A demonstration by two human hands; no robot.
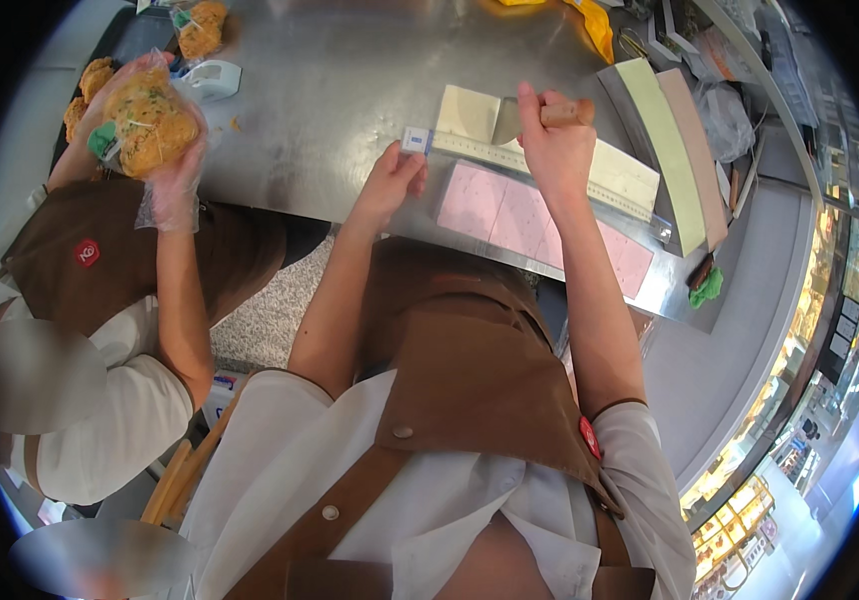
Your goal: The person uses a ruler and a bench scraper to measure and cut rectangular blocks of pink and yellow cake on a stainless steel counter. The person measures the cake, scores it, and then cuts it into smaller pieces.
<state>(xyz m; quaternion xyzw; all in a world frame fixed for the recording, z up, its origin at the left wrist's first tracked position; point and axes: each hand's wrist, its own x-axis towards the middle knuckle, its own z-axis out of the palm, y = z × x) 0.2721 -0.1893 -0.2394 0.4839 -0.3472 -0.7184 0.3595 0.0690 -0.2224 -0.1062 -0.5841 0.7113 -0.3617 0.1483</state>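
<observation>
My left hand (396,180) pinches the white end block of a long, marked ruler (489,148). The ruler lies slantwise along the near side of a flat cream-coloured slab (467,112). In my right hand (561,154) is the wooden handle (568,113) of a bladed tool, probably a knife. Its flat metal blade (506,122) stands at the slab, left of the fist. My hand hides part of the slab and ruler. Nearer to me lies a speckled pink slab (504,199), divided by crosswise lines into several blocks, partly under my right forearm.
Long green (662,150) and pink (699,161) strips lie to the right on the steel table (309,97). At left a co-worker's gloved hands hold a bagged bread (148,124). A white tape dispenser (213,79) stands beyond them. Yellow bags (591,26) lie at the far edge.
</observation>
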